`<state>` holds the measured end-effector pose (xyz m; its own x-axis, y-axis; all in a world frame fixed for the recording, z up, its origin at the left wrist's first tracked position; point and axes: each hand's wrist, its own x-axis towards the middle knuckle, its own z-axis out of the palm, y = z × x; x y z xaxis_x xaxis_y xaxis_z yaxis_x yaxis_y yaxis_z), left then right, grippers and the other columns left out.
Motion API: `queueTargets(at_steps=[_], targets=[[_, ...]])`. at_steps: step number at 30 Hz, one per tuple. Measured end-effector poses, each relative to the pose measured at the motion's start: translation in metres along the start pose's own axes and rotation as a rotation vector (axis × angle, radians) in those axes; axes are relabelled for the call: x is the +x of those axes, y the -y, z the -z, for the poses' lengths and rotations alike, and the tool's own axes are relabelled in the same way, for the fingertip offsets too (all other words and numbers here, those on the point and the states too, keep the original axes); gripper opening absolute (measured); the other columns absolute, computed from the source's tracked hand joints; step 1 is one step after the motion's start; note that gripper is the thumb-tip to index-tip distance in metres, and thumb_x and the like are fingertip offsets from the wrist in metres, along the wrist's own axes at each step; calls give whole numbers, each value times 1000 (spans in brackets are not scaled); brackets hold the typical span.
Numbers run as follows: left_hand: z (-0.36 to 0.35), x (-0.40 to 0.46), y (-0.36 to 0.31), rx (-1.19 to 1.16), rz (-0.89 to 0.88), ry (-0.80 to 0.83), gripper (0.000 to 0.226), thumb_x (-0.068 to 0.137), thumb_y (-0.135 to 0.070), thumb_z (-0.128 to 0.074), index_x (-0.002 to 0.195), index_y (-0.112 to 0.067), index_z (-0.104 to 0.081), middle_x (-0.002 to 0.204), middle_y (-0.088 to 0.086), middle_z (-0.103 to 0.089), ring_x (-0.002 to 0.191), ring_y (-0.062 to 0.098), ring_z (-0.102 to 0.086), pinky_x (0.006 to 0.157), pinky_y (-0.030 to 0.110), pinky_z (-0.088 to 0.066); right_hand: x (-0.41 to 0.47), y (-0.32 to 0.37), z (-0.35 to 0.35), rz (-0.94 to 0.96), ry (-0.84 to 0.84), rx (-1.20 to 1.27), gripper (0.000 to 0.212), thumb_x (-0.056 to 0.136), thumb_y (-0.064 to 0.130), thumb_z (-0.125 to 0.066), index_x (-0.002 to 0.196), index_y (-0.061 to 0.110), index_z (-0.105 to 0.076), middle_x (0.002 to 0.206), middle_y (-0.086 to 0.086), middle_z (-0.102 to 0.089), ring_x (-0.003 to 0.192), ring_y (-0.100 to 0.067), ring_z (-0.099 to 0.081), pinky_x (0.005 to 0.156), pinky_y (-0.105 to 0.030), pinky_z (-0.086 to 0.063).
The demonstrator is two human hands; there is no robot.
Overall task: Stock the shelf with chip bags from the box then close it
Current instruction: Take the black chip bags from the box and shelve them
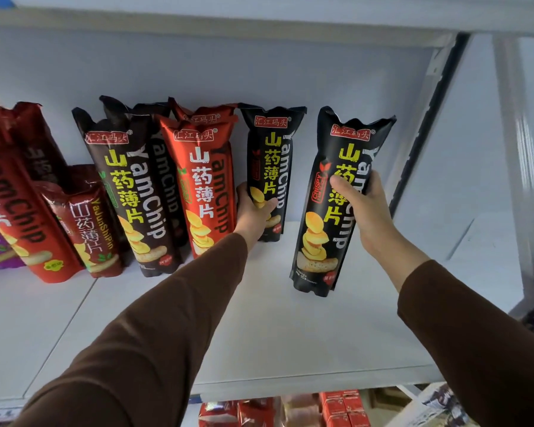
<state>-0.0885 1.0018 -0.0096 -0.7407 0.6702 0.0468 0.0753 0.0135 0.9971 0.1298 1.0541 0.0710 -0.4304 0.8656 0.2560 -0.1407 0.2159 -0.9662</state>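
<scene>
Brown sleeves [154, 340] reach up to the shelf [259, 349], where each hand, left hand [252, 211] and right hand [363, 208], wraps its fingers round a tall black bag, and either bag could tip over once the fingers open.

L hand [253, 208] grips black chip bag [270, 155] upright beside red bag [201, 180] on white shelf [259, 318]; R hand [364, 208] holds another black bag [330, 229], tilted.
</scene>
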Motion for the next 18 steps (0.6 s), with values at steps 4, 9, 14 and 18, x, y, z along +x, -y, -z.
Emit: queueTargets(at_steps=[4, 9, 14, 18], targets=[[1, -2, 5, 97, -63, -5, 82, 77, -49, -75, 144, -50, -27, 142, -8, -52, 128, 26, -55, 109, 52, -45, -1, -2, -1, 4, 1, -1, 44, 84, 34, -81, 118, 34, -53, 113, 11, -72, 100, -4, -71, 84, -27, -53], [8, -24, 8, 207, -97, -34, 93, 86, -46, -68, 155, -46, -6, 163, -6, -27, 149, 26, -28, 121, 53, -29, -1, 0, -3, 23, 5, -45, 50, 82, 38, -82, 122, 31, -52, 116, 11, -71, 106, -7, -70, 91, -32, -54], [27, -90, 5, 243, -230, 166, 74, 97, -21, -64, 158, -31, -23, 151, -4, -43, 138, 13, -43, 117, 37, -36, -1, 5, -13, 64, 46, -103, 57, 81, 38, -83, 126, 28, -49, 119, 10, -69, 106, -5, -68, 84, -26, -52], [57, -130, 9, 606, -246, 267, 78, 97, -35, -65, 160, -26, -20, 164, -4, -31, 149, 15, -30, 120, 39, -32, 0, 5, -31, 60, 127, -94, 63, 81, 34, -84, 131, 25, -46, 122, 9, -68, 105, -4, -69, 81, -22, -52]])
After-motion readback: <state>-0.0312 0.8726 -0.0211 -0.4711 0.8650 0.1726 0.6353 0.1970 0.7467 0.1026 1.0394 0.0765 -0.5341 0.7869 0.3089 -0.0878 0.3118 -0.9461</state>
